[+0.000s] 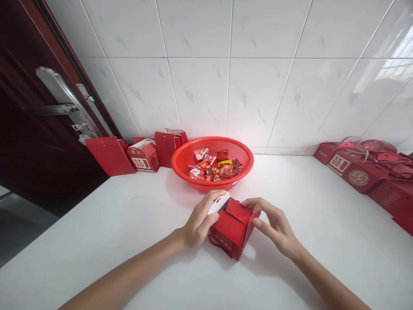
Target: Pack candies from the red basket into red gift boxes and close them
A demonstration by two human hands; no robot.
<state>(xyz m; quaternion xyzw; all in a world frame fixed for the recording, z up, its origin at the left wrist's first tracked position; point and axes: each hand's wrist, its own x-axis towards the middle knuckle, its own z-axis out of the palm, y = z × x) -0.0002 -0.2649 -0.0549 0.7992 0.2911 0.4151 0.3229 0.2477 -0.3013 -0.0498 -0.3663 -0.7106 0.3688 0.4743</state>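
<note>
A small red box (229, 227) with top flaps folded inward rests on the white table, its cord handle hanging on the near left side. My left hand (200, 219) is closed on the box's left side, thumb on the near edge and fingers around a raised white-faced flap (219, 204). On the right, my right hand (274, 224) holds the raised right flap between thumb and fingers. Just behind the box stands a red plastic basket (213, 187) with several wrapped candies (226, 171) inside.
Red boxes and bags (111, 155) stand at the back left, near a dark door (29, 129) with a metal handle. Several red boxes (363, 172) line the right side of the white table (129, 258). A tiled wall (200, 94) rises behind.
</note>
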